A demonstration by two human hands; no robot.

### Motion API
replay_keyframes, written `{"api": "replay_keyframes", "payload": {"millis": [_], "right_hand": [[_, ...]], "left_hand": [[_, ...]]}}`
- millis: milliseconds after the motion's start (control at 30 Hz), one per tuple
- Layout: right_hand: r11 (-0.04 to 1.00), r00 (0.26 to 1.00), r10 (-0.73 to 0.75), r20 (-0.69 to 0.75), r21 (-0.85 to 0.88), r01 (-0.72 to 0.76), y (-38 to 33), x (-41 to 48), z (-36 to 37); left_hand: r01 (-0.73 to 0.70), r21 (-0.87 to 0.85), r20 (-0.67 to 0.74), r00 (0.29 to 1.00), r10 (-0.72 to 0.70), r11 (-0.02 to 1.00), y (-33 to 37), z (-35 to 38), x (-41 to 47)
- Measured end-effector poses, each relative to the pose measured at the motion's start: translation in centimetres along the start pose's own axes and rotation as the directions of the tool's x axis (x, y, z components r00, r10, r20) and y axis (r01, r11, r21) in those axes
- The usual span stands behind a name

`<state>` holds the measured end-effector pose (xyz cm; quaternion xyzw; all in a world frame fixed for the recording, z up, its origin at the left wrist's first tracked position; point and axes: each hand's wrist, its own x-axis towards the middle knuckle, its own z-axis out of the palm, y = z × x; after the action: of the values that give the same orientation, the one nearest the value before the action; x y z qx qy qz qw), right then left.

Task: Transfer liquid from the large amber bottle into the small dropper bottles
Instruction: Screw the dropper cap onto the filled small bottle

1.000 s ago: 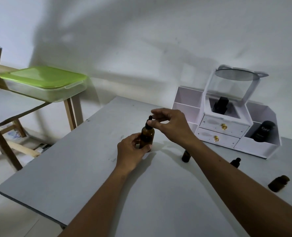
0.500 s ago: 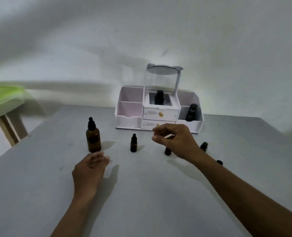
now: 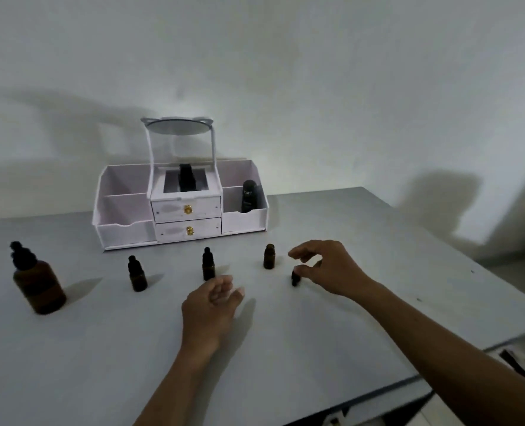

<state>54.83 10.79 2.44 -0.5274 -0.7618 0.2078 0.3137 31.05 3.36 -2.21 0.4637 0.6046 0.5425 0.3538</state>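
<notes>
The large amber bottle (image 3: 38,284) stands upright at the far left of the grey table (image 3: 316,348), with its black dropper cap on. Two small capped dropper bottles (image 3: 137,274) (image 3: 208,264) stand in a row to its right. A third small amber bottle (image 3: 269,256) stands uncapped. My right hand (image 3: 332,267) hovers just right of it with fingers spread, the thumb touching a small black dropper cap (image 3: 295,277) on the table. My left hand (image 3: 212,312) rests empty in front of the middle small bottle, its fingers loosely curled.
A white organizer (image 3: 126,232) with two drawers and a round mirror stands at the back against the wall. A black tube (image 3: 249,196) sits in its right compartment and a black item (image 3: 186,177) in the middle. The table's edge runs along the right and front right.
Both hands have let go of the large amber bottle, which now stands alone at the left. The view has swung right, and my right hand has moved right to the black cap.
</notes>
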Motion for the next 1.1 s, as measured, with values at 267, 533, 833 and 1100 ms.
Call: {"api": "replay_keyframes", "payload": {"millis": [267, 533, 833, 1100], "right_hand": [[0.944, 0.976, -0.019, 0.217, -0.318, 0.089, 3.5, 0.5, 0.9], [0.967, 0.990, -0.124, 0.072, -0.217, 0.137, 4.0, 1.8, 0.8], [0.800, 0.930, 0.153, -0.335, 0.595, 0.083, 0.4, 5.7, 1.7], [0.817, 0.942, 0.101, -0.319, 0.567, 0.105, 0.5, 6.4, 3.7]], "left_hand": [[-0.049, 0.070, 0.089, 0.995, 0.043, 0.996, 0.3, 4.2, 3.3], [-0.096, 0.074, 0.110, 0.990, 0.087, 0.993, -0.1, 5.5, 5.4], [-0.110, 0.122, 0.103, 0.990, 0.097, 0.987, 0.2, 7.7, 7.9], [-0.169, 0.208, 0.134, 0.981, 0.144, 0.963, -0.9, 8.6, 8.9]]}}
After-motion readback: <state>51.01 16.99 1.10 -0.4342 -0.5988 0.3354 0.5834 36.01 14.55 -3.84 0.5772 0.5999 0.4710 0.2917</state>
